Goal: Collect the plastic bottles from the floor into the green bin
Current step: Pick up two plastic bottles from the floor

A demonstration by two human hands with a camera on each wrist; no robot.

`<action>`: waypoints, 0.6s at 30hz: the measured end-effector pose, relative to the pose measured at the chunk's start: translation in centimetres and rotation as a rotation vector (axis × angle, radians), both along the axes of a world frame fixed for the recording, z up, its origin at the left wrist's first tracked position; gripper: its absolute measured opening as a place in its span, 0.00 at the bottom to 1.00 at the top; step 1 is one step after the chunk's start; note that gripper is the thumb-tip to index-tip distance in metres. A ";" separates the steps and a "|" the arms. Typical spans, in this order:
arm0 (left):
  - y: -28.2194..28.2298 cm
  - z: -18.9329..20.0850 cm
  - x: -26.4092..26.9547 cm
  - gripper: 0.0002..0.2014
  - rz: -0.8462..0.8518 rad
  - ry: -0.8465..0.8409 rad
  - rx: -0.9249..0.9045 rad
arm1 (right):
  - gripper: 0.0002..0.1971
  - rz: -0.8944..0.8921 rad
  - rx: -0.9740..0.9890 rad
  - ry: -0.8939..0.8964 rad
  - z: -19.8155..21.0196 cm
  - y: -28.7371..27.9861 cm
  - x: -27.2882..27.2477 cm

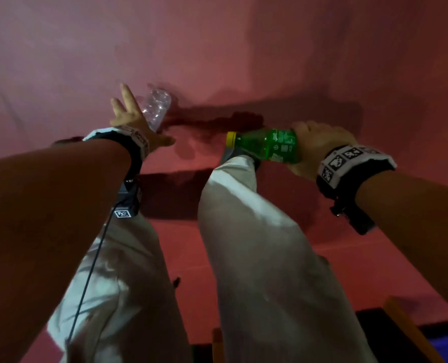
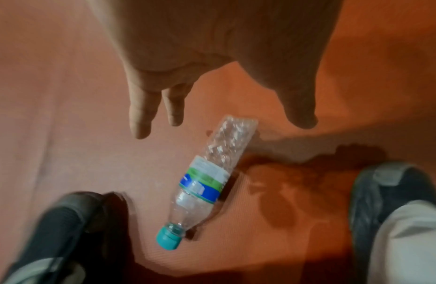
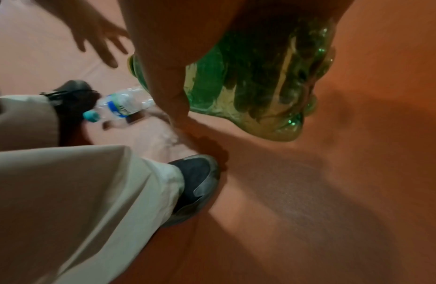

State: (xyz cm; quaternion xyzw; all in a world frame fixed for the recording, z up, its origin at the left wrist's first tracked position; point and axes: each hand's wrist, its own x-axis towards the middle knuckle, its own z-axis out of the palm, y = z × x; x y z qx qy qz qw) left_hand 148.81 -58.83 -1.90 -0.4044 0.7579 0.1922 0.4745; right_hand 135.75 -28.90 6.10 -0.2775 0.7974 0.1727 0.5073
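**Hands split: one loaded, one reaching**

Head view. Left hand point(image 1: 131, 113) spread wide, fingers straight, holding nothing, poised over clear bottle point(image 1: 157, 109) lying on pink floor point(image 1: 296, 61). Right hand point(image 1: 314, 146) wrapped round green bottle point(image 1: 270, 145), held off the floor above a trouser leg, long axis level, yellow cap pointing toward the left hand. No green bin in sight.

Left wrist view. Fingers point(image 2: 141, 115) and thumb apart above the clear bottle point(image 2: 207, 178), no contact yet. Long axis diagonal, teal cap point(image 2: 168, 239) pointing back toward the shoes, flat base toward the fingertips. Likely trouble: empty, light, round body rolling or skidding away under a glancing touch; crumpling under a hard squeeze.

Right wrist view. Green bottle point(image 3: 248, 92) seen base-on, gripped firmly. Clear bottle point(image 3: 122, 105) just beside a dark shoe point(image 3: 73, 100); possible kick from a shifting foot.
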 end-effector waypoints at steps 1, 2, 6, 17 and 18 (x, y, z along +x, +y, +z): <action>0.7 -2.7 0.9 0.72 -0.005 0.015 -0.021 | 0.29 -0.011 -0.010 0.020 -1.6 0.2 -0.3; 0.9 -5.9 2.3 0.72 0.015 0.008 -0.050 | 0.30 -0.035 -0.022 0.046 -3.0 0.1 -0.7; 4.1 -13.8 6.8 0.65 0.020 -0.008 0.056 | 0.28 -0.116 -0.088 0.098 -9.2 -0.8 -1.1; -5.2 2.9 0.6 0.53 -0.173 0.113 -0.024 | 0.37 -0.445 -0.149 0.078 2.9 -5.3 4.2; -6.0 7.1 -0.1 0.57 -0.205 0.140 -0.032 | 0.40 -0.479 -0.118 0.080 6.8 -5.5 4.6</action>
